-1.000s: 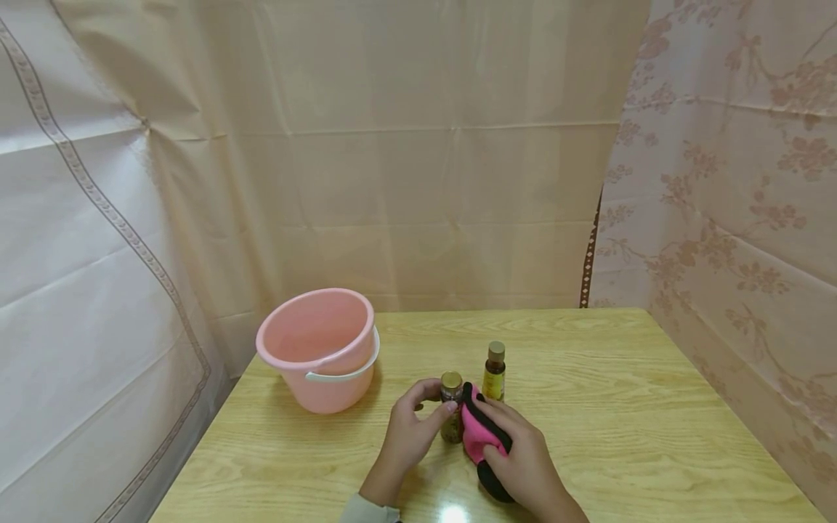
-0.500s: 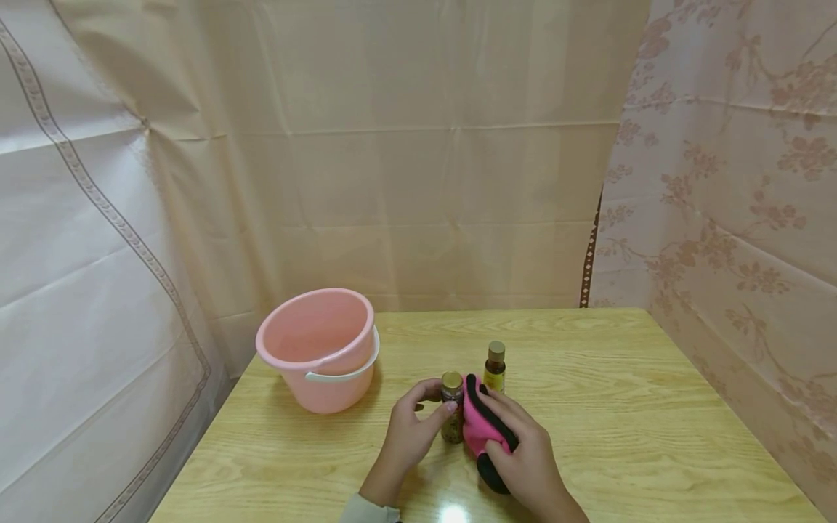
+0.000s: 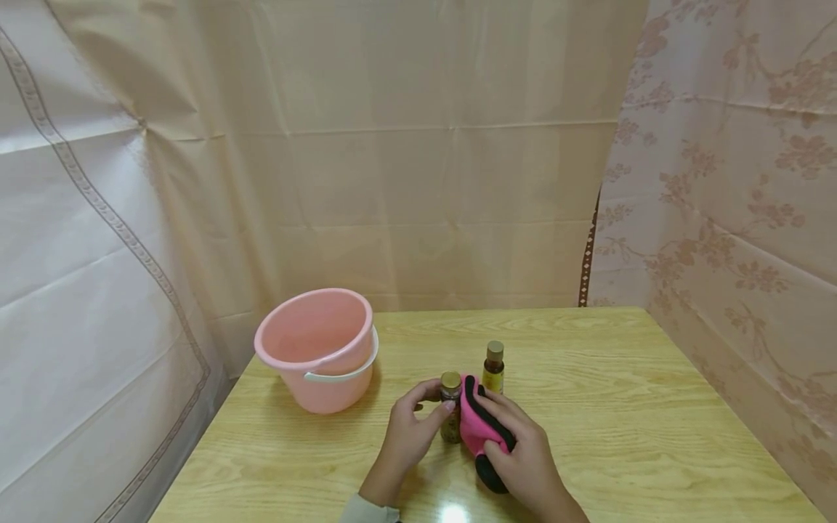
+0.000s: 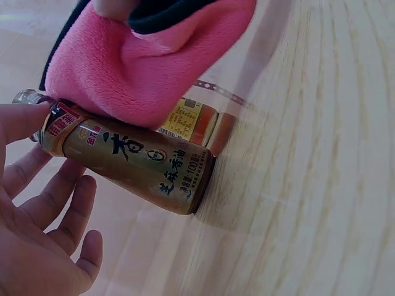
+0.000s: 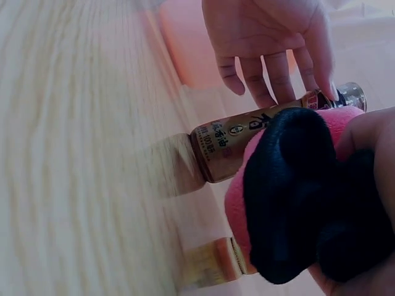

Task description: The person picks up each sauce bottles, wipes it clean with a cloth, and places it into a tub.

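My left hand (image 3: 407,432) pinches a small sesame oil bottle (image 4: 136,157) near its neck, with thumb and fingertips. The bottle stands upright on the table, with a gold cap and a brown-gold label. My right hand (image 3: 526,454) grips a bunched, fuzzy pink cloth (image 3: 476,425) with black edging and presses it against the bottle's right side. In the left wrist view, the pink cloth (image 4: 123,68) lies along the bottle's label. Behind the cloth, a second dark bottle (image 3: 494,370) with a yellow label stands upright, its lower part hidden.
A pink bucket (image 3: 327,392) with a white handle (image 3: 343,376) stands at the left of the wooden table (image 3: 621,407). Beige curtains (image 3: 418,181) hang behind the table's far edge, and patterned ones (image 3: 752,218) at the right.
My right hand has shifted the cloth slightly forward along the bottle's side, covering more of the second bottle. My left hand keeps its hold on the sesame oil bottle.
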Demonstrator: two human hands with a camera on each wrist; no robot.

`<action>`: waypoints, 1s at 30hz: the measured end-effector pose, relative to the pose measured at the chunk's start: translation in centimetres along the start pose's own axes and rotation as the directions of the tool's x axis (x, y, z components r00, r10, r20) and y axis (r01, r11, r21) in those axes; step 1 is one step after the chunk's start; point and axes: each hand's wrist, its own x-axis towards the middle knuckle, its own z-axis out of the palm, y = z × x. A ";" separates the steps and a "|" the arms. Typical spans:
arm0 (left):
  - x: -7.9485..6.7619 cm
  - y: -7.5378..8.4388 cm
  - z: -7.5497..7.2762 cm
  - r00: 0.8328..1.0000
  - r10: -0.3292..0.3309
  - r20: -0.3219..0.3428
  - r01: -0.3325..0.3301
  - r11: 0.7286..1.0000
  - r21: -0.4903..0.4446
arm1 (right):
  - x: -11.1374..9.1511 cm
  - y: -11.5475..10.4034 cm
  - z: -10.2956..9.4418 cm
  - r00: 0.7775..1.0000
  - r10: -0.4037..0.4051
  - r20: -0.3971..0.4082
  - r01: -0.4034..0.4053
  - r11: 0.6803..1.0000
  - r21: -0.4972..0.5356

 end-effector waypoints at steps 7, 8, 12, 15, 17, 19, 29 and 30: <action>0.0 -0.1 -0.1 1.000 0.001 0.009 -0.001 1.000 -0.003 | 0.0 0.1 0.0 0.999 0.032 0.024 -0.031 0.998 -0.046; 0.0 -0.1 -0.1 1.000 0.001 0.009 -0.001 1.000 -0.004 | 0.0 0.1 0.0 0.999 0.036 0.026 -0.035 0.998 -0.049; 0.0 0.0 -0.2 1.000 0.007 0.012 -0.007 1.000 -0.004 | 0.0 0.2 0.1 0.998 0.059 0.036 -0.057 0.997 -0.056; -0.1 -0.1 -0.2 1.000 0.012 0.012 -0.012 1.000 -0.009 | 0.0 0.3 0.2 0.994 0.093 0.055 -0.089 0.994 -0.068; -0.1 -0.1 -0.2 1.000 0.017 0.010 -0.017 1.000 -0.012 | 0.0 0.4 0.3 0.990 0.122 0.073 -0.117 0.990 -0.079; -0.1 -0.2 -0.2 1.000 0.019 0.008 -0.019 1.000 -0.015 | 0.1 0.5 0.4 0.984 0.151 0.091 -0.143 0.985 -0.092; -0.1 -0.1 -0.1 1.000 0.008 0.015 -0.008 1.000 -0.019 | 0.0 0.9 0.5 0.972 0.198 0.125 -0.174 0.968 -0.179; -0.1 -0.2 -0.1 1.000 0.006 0.013 -0.006 1.000 -0.018 | 0.0 0.9 0.5 0.972 0.198 0.124 -0.174 0.968 -0.180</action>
